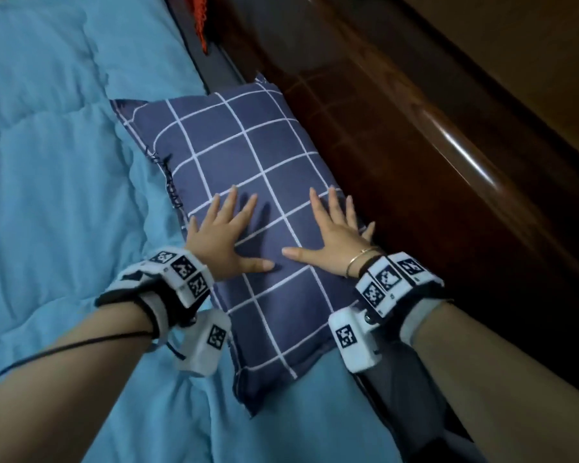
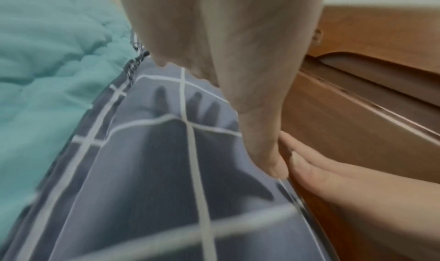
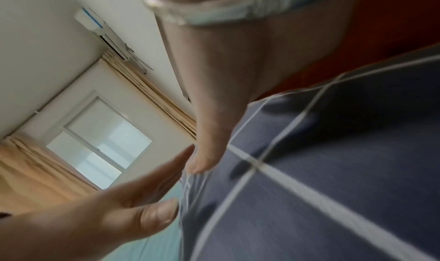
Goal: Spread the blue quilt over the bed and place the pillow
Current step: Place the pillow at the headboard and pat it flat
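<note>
A navy pillow (image 1: 248,168) with a white grid lies on the light blue quilt (image 1: 47,195), along the dark wooden headboard (image 1: 415,155). Both hands lie flat on the pillow with fingers spread and thumbs pointing toward each other. My left hand (image 1: 224,228) presses near the pillow's quilt-side edge, and my right hand (image 1: 335,232) presses near the headboard side. In the left wrist view, my left hand (image 2: 214,39) hangs over the pillow (image 2: 142,180), with my right hand (image 2: 333,180) beside it. The right wrist view shows my right hand (image 3: 214,76), my left hand (image 3: 107,208) and the pillow (image 3: 333,180).
The quilt covers the bed to the left, with soft folds. The headboard runs diagonally along the right, and something red (image 1: 200,21) hangs at its far end. A window (image 3: 100,142) with beige curtains and a wall air conditioner (image 3: 102,33) show in the right wrist view.
</note>
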### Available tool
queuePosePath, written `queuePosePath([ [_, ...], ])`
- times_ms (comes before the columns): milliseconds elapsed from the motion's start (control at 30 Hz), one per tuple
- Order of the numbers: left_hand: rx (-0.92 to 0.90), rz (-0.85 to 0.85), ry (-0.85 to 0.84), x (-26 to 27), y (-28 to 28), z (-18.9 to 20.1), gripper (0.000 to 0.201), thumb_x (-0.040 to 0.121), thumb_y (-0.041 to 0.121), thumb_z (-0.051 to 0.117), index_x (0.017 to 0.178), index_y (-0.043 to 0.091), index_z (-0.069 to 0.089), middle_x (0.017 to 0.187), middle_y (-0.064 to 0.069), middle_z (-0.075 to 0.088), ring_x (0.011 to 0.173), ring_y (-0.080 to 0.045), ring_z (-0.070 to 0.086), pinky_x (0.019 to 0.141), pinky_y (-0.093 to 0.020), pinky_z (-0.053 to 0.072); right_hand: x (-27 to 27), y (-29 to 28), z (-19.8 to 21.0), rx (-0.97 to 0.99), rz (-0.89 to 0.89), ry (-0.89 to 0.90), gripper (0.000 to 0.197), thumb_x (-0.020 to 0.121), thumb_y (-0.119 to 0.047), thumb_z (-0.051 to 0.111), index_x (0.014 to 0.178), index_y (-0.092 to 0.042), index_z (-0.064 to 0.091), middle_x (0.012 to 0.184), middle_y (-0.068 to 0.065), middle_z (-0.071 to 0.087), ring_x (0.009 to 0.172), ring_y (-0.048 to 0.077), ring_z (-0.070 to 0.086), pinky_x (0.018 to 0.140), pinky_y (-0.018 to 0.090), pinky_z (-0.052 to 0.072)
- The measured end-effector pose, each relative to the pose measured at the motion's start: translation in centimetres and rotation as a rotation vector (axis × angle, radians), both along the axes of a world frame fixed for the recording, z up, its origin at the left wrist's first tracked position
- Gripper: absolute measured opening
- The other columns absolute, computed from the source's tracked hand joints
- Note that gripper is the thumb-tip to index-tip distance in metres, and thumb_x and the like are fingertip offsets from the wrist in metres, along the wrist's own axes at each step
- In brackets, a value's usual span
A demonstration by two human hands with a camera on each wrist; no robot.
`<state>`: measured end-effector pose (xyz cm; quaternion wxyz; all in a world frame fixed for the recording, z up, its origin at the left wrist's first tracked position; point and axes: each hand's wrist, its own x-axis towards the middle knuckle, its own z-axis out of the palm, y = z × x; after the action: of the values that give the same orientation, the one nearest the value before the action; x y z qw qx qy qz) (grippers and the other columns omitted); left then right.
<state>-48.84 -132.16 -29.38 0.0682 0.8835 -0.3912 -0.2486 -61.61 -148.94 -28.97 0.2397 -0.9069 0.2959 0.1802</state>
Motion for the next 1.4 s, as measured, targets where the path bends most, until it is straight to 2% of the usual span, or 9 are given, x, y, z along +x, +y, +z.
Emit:
queuePosePath([
  [100,0.167,-0.133,0.038,-3.9,0.8,-3.3,0.121,0.062,0.073,0.064,0.148,0.04,-0.013,0.159,0.007,-0.024,0.149,-0.025,-0.015,0.116,-0.06,0.011,-3.1,2.4,-3.9,0.007,0.055,0.139,0.116,0.062,-0.082,0.051,0.142,-0.044,-0.023,0.154,-0.009,-0.032,0.144,0.024,-0.026,0.11,0.067,-0.006],
  [200,0.249,-0.116,0.068,-5.4,0.6,-6.7,0.119,0.065,0.07,0.065,0.148,0.039,-0.016,0.157,0.007,-0.028,0.148,-0.027,-0.019,0.117,-0.061,0.009,-3.8,3.8,-7.0,-0.027,0.065,0.182,0.114,0.063,-0.082,0.049,0.142,-0.043,-0.024,0.155,-0.009,-0.031,0.145,0.024,-0.025,0.11,0.068,-0.007],
  [433,0.04,0.039,0.041,-4.5,1.4,-2.7,0.118,0.064,0.068,0.068,0.149,0.041,-0.009,0.159,0.008,-0.021,0.149,-0.021,-0.016,0.118,-0.057,0.008,-3.1,2.3,-2.3,-0.064,0.02,-0.011,0.112,0.065,-0.081,0.049,0.145,-0.041,-0.017,0.156,-0.006,-0.027,0.144,0.026,-0.026,0.109,0.066,-0.007],
  [567,0.025,0.072,0.035,-5.2,2.8,-1.6,0.112,0.07,0.064,0.066,0.149,0.04,-0.009,0.159,0.008,-0.021,0.149,-0.02,-0.015,0.118,-0.056,0.009,-3.2,3.1,-1.2,-0.058,0.005,-0.006,0.109,0.068,-0.078,0.05,0.146,-0.04,-0.016,0.157,-0.004,-0.026,0.145,0.029,-0.023,0.109,0.068,-0.004],
  [833,0.235,-0.007,0.206,-6.4,4.3,-7.1,0.105,0.078,0.058,0.062,0.15,0.033,-0.011,0.16,0.005,-0.019,0.15,-0.025,-0.01,0.12,-0.052,0.015,-2.8,5.6,-6.3,-0.042,0.151,0.208,0.109,0.066,-0.079,0.05,0.142,-0.046,-0.021,0.154,-0.01,-0.032,0.145,0.025,-0.025,0.109,0.069,-0.005],
  [933,0.204,0.011,0.218,-6.0,4.2,-7.4,0.106,0.078,0.056,0.064,0.151,0.03,-0.008,0.161,0.002,-0.016,0.15,-0.028,-0.009,0.121,-0.05,0.015,-2.5,5.6,-6.3,-0.062,0.145,0.189,0.106,0.067,-0.079,0.049,0.143,-0.046,-0.017,0.156,-0.01,-0.028,0.146,0.026,-0.022,0.109,0.068,-0.005],
  [1100,0.058,0.152,0.15,-6.0,6.7,-2.4,0.098,0.081,0.051,0.063,0.152,0.03,-0.001,0.162,0.003,-0.005,0.151,-0.022,0.0,0.121,-0.048,0.018,-2.4,7.1,-1.3,-0.058,0.061,0.033,0.099,0.072,-0.074,0.049,0.147,-0.041,-0.007,0.159,-0.008,-0.018,0.147,0.024,-0.018,0.111,0.064,-0.005],
  [1267,0.008,0.312,0.116,-6.2,13.2,4.7,0.086,0.089,0.042,0.057,0.153,0.024,0.001,0.162,-0.004,0.001,0.15,-0.024,0.007,0.122,-0.039,0.016,0.0,11.4,5.7,-0.001,0.085,-0.101,0.087,0.08,-0.067,0.049,0.149,-0.036,0.007,0.161,-0.005,-0.009,0.148,0.025,-0.014,0.113,0.062,-0.004],
  [1400,-0.068,0.442,0.039,-7.8,21.0,12.3,0.074,0.092,0.033,0.056,0.152,0.017,0.017,0.158,-0.009,0.024,0.145,-0.024,0.027,0.115,-0.028,0.022,1.5,18.9,11.3,0.063,0.168,-0.194,0.067,0.088,-0.052,0.049,0.146,-0.025,0.027,0.161,-0.003,0.009,0.149,0.026,0.002,0.118,0.052,0.01],
])
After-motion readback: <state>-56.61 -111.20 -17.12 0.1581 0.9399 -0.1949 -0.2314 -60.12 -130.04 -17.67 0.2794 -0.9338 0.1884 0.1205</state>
